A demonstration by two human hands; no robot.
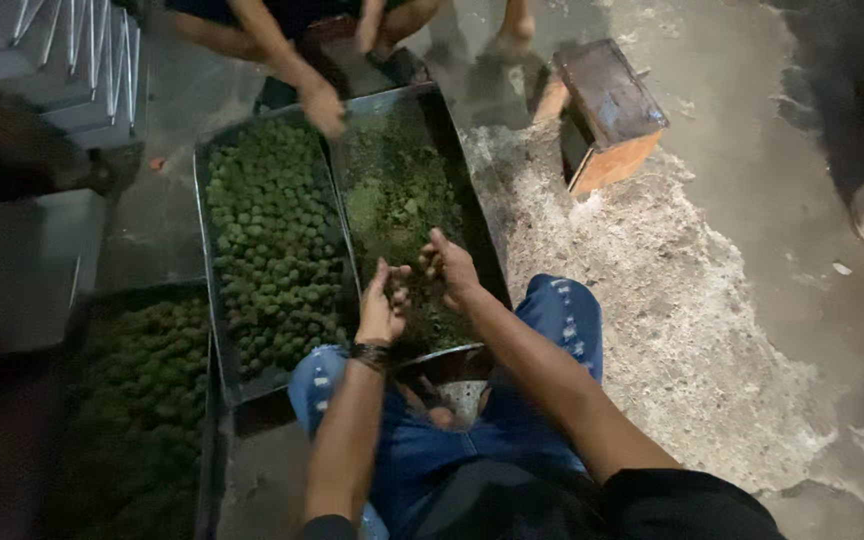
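Blue jeans with pale scuffs [552, 320] sit closest to the lens, knees bent, and a small metal bowl [457, 385] rests between them. Both forearms reach forward from there. The left hand [382, 305], a dark band at its wrist, is curled with the fingers closed round a small lump of green stuff; the right hand [449, 268] is cupped just beside it, fingers bent in around the same dark green bit, the two hands nearly touching. They hover over the near end of a long metal tray of loose green mash [397, 195], which lies on the concrete floor [752, 200]. Just left of it, touching side to side, a second metal tray packed with small green balls [272, 240]. Further left, in shadow, a third tray of green balls [142, 400]. At the far end, another person's hand [324, 108] dips at the edge between the two trays. Off right, a wooden box with a dark top [607, 110] stands on pale dust.
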